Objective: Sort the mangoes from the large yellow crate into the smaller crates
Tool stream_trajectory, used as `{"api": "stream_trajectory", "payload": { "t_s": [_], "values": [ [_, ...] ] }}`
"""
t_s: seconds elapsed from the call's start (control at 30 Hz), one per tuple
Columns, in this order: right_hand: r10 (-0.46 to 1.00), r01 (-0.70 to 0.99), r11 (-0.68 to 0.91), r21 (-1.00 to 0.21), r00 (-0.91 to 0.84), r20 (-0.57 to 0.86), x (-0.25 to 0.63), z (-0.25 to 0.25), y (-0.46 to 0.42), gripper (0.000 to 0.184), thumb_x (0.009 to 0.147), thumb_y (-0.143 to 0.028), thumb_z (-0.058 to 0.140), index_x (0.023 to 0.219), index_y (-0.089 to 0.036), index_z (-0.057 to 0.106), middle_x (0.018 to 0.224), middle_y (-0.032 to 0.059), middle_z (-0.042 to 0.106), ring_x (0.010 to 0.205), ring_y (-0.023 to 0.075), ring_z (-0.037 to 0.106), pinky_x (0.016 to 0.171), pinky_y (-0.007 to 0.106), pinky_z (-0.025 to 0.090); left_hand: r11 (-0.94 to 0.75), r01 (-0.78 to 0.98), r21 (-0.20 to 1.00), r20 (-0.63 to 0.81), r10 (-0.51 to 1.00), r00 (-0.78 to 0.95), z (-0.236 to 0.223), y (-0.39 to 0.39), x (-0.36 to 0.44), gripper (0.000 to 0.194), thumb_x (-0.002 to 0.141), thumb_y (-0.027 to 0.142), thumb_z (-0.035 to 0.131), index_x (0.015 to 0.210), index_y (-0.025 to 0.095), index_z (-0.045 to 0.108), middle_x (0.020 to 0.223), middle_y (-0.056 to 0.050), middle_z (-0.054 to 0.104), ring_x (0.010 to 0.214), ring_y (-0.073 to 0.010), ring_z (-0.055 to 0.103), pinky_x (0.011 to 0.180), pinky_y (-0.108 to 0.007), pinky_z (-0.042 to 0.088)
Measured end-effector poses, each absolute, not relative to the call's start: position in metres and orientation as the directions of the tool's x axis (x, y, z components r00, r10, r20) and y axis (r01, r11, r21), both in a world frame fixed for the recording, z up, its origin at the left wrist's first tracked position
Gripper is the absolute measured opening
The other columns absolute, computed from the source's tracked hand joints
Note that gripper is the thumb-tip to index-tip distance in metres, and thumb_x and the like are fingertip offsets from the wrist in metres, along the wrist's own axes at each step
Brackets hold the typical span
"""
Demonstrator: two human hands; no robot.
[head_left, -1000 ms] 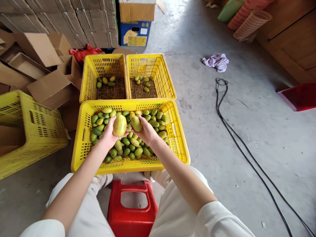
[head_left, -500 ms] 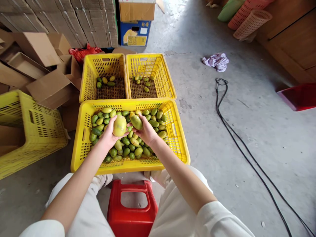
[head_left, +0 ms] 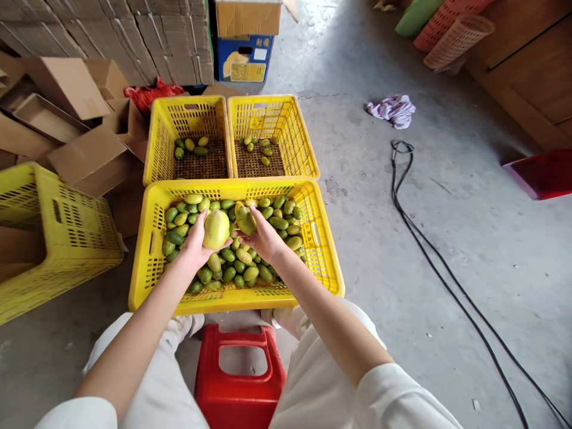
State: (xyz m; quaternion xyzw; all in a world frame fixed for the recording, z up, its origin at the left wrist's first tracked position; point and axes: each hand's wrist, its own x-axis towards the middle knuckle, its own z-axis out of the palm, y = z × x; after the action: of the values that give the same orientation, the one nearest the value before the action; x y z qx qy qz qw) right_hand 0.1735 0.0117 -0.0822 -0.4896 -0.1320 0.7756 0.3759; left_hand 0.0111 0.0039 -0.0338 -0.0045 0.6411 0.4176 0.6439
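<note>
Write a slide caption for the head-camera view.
The left hand holds a pale yellow fruit and the right hand a greener one over a yellow crate of green and yellow fruits.

The scene is moderately lit by soft, pale light, and the floor point(head_left: 366, 196) is washed with glare at the top of the view. The wooden cabinet point(head_left: 518, 77) at the upper right is left in shadow. The crate point(head_left: 49, 253) at the left edge is stretched by lens distortion; the held fruit point(head_left: 217, 229) is brightly lit.
</note>
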Motion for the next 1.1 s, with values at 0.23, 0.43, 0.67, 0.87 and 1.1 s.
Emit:
{"api": "stream_trajectory", "payload": {
  "t_s": [0.23, 0.43, 0.67, 0.87, 1.1],
  "values": [
    [0.803, -0.384, -0.588, -0.712, -0.17, -0.572, 0.174, -0.076, 0.007, 0.034, 0.093, -0.056, 0.09, 0.098, -0.03, 0.069, 0.093, 0.002, 0.078, 0.079, 0.0184, 0.063, 0.057, 0.023, 0.042, 0.7, -0.517, 0.493, -0.854, 0.503, -0.133, -0.035, 0.005, 0.011, 0.038, 0.116, 0.055, 0.064, 0.117, 0.021, 0.079, 0.081, -0.007, 0.077, 0.067, -0.0228, 0.077, 0.081, -0.041, 0.076],
    [0.766, -0.467, -0.61, -0.64, -0.142, -0.627, 0.171, -0.079, 0.012, 0.024, 0.103, -0.051, 0.08, 0.102, -0.029, 0.071, 0.097, 0.0034, 0.078, 0.083, 0.0206, 0.068, 0.067, 0.028, 0.058, 0.657, -0.48, 0.582, -0.784, 0.609, -0.117, -0.039, 0.0, 0.009, 0.021, 0.105, 0.04, 0.084, 0.104, 0.021, 0.078, 0.078, -0.003, 0.074, 0.072, -0.0207, 0.078, 0.084, -0.039, 0.076],
    [0.716, -0.498, -0.655, -0.569, -0.168, -0.678, 0.169, -0.085, 0.015, 0.028, 0.11, -0.053, 0.074, 0.114, -0.026, 0.072, 0.085, 0.001, 0.069, 0.065, 0.0185, 0.066, 0.055, 0.028, 0.055, 0.586, -0.432, 0.686, -0.693, 0.706, -0.142, -0.044, -0.006, 0.006, 0.011, 0.101, 0.03, 0.087, 0.102, 0.022, 0.08, 0.098, -0.009, 0.082, 0.107, -0.0261, 0.086, 0.095, -0.031, 0.073],
    [0.745, -0.531, -0.626, -0.572, -0.189, -0.64, 0.171, -0.081, 0.016, 0.023, 0.112, -0.05, 0.067, 0.114, -0.027, 0.069, 0.1, 0.0046, 0.078, 0.077, 0.0205, 0.073, 0.062, 0.029, 0.058, 0.559, -0.489, 0.67, -0.703, 0.689, -0.176, -0.043, -0.004, 0.007, 0.01, 0.098, 0.025, 0.088, 0.103, 0.024, 0.079, 0.108, -0.005, 0.083, 0.116, -0.0246, 0.083, 0.096, -0.029, 0.074],
    [0.769, -0.572, -0.603, -0.555, -0.231, -0.597, 0.171, -0.071, 0.015, 0.021, 0.11, -0.048, 0.068, 0.11, -0.027, 0.067, 0.103, 0.005, 0.08, 0.091, 0.0225, 0.081, 0.065, 0.028, 0.061, 0.625, -0.435, 0.648, -0.737, 0.658, -0.151, -0.046, -0.002, 0.009, 0.009, 0.103, 0.031, 0.085, 0.101, 0.023, 0.081, 0.094, -0.008, 0.08, 0.095, -0.0268, 0.085, 0.092, -0.037, 0.075]
  ]
}}
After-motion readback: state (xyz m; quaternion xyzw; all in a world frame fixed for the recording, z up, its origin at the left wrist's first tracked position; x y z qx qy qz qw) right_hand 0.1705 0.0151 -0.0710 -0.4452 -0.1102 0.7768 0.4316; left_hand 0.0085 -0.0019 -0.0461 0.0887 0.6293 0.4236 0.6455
